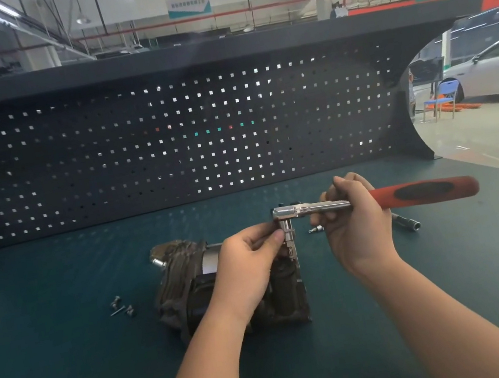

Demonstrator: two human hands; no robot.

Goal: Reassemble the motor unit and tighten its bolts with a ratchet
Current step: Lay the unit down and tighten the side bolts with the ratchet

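A dirty dark motor unit lies on the green mat at the middle of the bench. A ratchet with a red and black handle is held level above its right end, and the socket points down onto the unit. My right hand grips the ratchet's steel shank just ahead of the handle. My left hand rests over the motor and pinches the socket under the ratchet head. The bolt below the socket is hidden.
Several loose bolts lie on the mat left of the motor. A small bit and an extension bar lie to the right, behind my right hand. A dark pegboard closes off the back of the bench.
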